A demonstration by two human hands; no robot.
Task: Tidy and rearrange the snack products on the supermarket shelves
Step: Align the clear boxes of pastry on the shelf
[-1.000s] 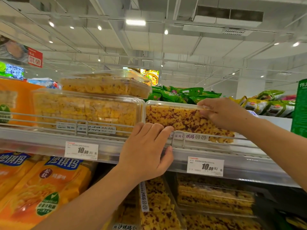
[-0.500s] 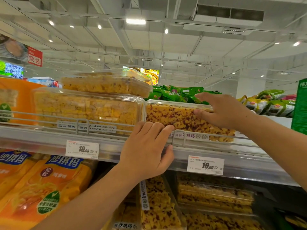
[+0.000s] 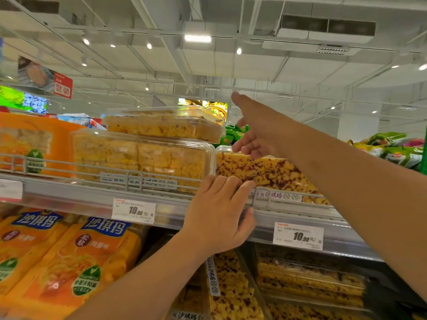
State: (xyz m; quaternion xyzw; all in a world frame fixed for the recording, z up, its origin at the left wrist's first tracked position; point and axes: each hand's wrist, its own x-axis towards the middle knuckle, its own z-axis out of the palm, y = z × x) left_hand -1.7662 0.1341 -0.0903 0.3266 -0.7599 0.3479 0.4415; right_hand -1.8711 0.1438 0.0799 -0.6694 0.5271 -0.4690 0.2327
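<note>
Clear plastic boxes of sachima fill the upper shelf (image 3: 97, 197) across the middle of the frame, behind a low wire rail (image 3: 147, 174). My left hand (image 3: 219, 213) is at centre frame, fingers curled over the rail and thumb pressed against the shelf's front edge, so it grips the rail rather than any product. Its fingertips sit just in front of the red-speckled sachima box (image 3: 265, 174), which lies on the shelf right of centre, tilted with its left end nearest me. My right hand (image 3: 256, 132) reaches in from the right side of the frame, above that box; the index finger is stretched up and left towards the ceiling, the other fingers are loosely bent, and they hang close over the box's top left corner. I cannot tell whether they touch it, and I see nothing gripped.

Left of the speckled box, touching it, stands a plain yellow sachima box (image 3: 141, 158), with a second yellow box (image 3: 164, 125) stacked on top. An orange bag (image 3: 34, 144) sits at the left edge of the same shelf. Two white price tags (image 3: 134, 210) reading 10.90 hang on the shelf edge. Orange sachima bags (image 3: 76, 262) fill the lower left of the frame, more clear boxes (image 3: 309, 280) the lower right. Green snack packets (image 3: 392, 151) lie at the right edge.
</note>
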